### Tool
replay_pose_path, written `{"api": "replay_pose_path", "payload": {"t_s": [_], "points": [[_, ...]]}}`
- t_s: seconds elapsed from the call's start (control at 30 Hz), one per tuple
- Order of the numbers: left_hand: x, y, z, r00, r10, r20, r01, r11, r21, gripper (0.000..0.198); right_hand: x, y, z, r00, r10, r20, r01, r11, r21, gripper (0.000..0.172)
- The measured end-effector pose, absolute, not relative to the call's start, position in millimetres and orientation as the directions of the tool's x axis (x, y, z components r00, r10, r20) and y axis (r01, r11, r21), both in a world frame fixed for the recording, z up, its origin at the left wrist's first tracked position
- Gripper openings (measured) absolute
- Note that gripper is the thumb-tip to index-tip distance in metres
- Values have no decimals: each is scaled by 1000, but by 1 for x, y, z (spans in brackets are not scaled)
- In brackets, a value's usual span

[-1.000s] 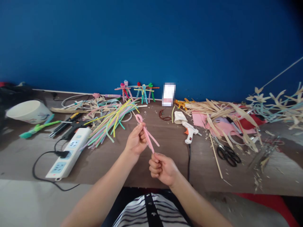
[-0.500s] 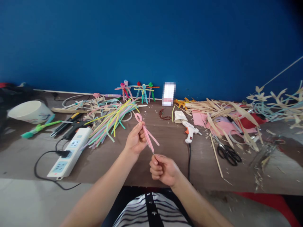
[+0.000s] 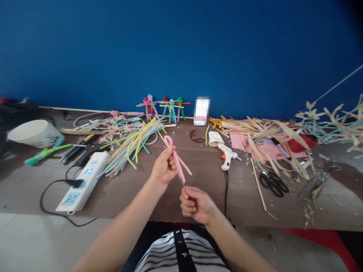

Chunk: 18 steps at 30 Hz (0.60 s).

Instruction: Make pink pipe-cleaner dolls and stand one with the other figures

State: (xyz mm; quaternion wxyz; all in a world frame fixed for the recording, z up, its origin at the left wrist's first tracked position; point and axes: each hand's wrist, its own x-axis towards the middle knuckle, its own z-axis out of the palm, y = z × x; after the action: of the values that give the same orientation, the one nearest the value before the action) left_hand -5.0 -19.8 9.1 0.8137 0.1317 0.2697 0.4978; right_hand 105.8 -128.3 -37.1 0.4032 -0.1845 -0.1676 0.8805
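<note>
Pink pipe cleaner [image 3: 177, 162] hangs above the middle of the worktop [image 3: 204, 196], pinched upright in our left hand [image 3: 163, 166]. Coloured stems [image 3: 130, 145] heap to its left, beyond a power strip [image 3: 81, 183]; a glue gun [image 3: 227, 156] lies right. Our right hand [image 3: 196, 206] curls just below; whether its fingers grip the thin strand [image 3: 180, 178] reaching them, we cannot tell.

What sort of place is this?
Probably a handicraft workbench: there's a hot glue gun, scissors, a pile of coloured pipe cleaners, and small pipe-cleaner figures standing at the back.
</note>
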Motion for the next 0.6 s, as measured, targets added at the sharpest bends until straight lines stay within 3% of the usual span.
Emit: {"api": "replay_pose_path", "payload": {"t_s": [0.6], "points": [[-5, -22, 9, 369, 874, -315, -734, 482, 479, 9, 104, -133, -39, -669, 724, -167, -624, -669, -403, 18]]}}
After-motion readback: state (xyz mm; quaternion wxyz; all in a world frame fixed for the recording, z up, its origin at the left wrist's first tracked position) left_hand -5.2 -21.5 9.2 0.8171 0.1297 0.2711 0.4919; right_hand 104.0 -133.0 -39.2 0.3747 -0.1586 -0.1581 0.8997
